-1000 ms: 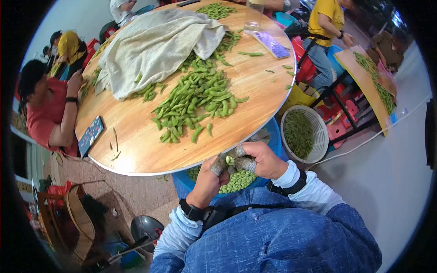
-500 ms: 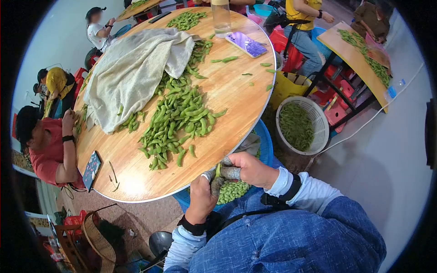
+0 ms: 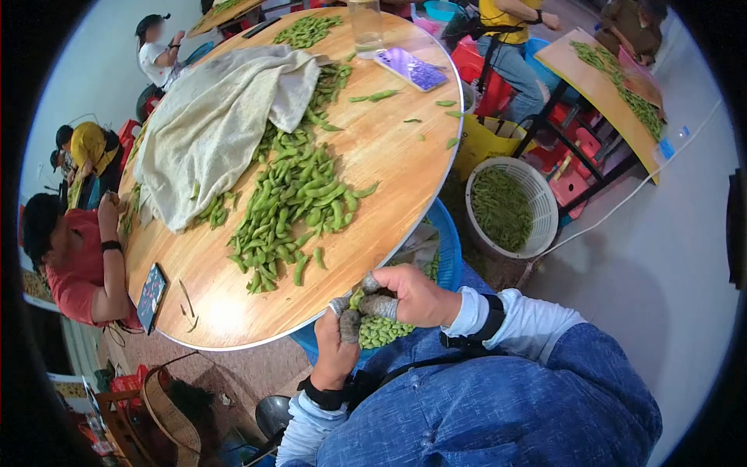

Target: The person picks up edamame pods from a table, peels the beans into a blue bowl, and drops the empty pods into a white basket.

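My left hand [image 3: 339,342] and my right hand [image 3: 412,296] meet just off the table's near edge, thumbs and fingers wrapped in grey coverings. Pinched between their fingertips is a green pod [image 3: 356,299], partly hidden by the fingers. Below them, a blue basket [image 3: 447,245] holds shelled green beans [image 3: 381,331] and a greyish cloth. On the round wooden table [image 3: 389,156], a pile of green pods [image 3: 296,202] lies in front of my hands, beside a pale cloth [image 3: 222,124].
A purple phone [image 3: 411,68] and a clear bottle [image 3: 366,29] stand toward the table's far side. A dark patterned notebook [image 3: 152,297] lies at the left edge. A white basket of pods [image 3: 548,210] is on the floor at right. Co-workers sit around; one in red [image 3: 82,272] is at left.
The view has shifted slightly, so the table and hands appear a little further left. Both hands remain together at the pod, with the fingertips closer around it.
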Available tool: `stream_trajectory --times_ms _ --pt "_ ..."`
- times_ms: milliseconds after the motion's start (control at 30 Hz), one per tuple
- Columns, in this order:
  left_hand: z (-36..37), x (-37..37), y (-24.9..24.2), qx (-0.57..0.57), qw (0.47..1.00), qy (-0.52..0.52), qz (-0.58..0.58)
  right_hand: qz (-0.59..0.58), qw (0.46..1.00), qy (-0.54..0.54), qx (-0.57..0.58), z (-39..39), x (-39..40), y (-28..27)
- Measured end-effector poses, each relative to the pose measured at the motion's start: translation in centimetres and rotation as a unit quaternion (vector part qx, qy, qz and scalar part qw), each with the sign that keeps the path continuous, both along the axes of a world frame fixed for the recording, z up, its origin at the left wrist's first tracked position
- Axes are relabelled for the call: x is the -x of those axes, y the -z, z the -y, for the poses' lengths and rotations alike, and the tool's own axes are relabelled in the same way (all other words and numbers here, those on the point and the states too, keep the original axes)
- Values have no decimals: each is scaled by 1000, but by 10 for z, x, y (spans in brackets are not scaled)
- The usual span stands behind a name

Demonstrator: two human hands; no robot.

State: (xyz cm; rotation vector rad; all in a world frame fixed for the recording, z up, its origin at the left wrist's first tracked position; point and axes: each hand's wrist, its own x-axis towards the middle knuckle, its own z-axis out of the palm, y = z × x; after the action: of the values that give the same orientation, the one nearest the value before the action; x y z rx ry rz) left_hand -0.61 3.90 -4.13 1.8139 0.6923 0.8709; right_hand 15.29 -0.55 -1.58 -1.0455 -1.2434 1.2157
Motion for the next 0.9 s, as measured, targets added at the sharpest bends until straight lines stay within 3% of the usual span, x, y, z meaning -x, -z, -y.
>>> stream_trajectory --times_ms 100,200,300,400,467,533,567,667,767,867,900 --pt "6 2 2 212 975 19 59 125 988 14 -87 0 -4 -3" --pt "7 0 -1 278 956 32 88 243 958 1 -154 -1 -12 -2" --pt "7 -3 3 365 919 45 143 284 935 5 -212 -4 -15 -3" --pt "5 -3 0 256 963 25 76 180 977 23 -112 -1 -9 -6" --pt "0 -1 -7 45 999 10 -28 32 999 2 -8 -3 -6 0" --pt "-3 -1 -10 -124 989 1 -84 -86 993 -26 70 -6 -7 -8" --pt "-3 1 -14 -114 986 -1 -120 -109 979 -62 162 -5 -11 -11" --pt "-4 4 -11 -187 975 -14 -121 -93 966 -82 228 -7 -7 -10" --pt "-4 8 0 -23 999 -13 -28 -72 992 -55 92 -6 1 -8" --pt "0 10 -3 149 988 3 25 -69 996 -36 44 -4 6 -7" --pt "1 9 -3 217 974 11 69 6 999 -33 8 -4 4 -8"
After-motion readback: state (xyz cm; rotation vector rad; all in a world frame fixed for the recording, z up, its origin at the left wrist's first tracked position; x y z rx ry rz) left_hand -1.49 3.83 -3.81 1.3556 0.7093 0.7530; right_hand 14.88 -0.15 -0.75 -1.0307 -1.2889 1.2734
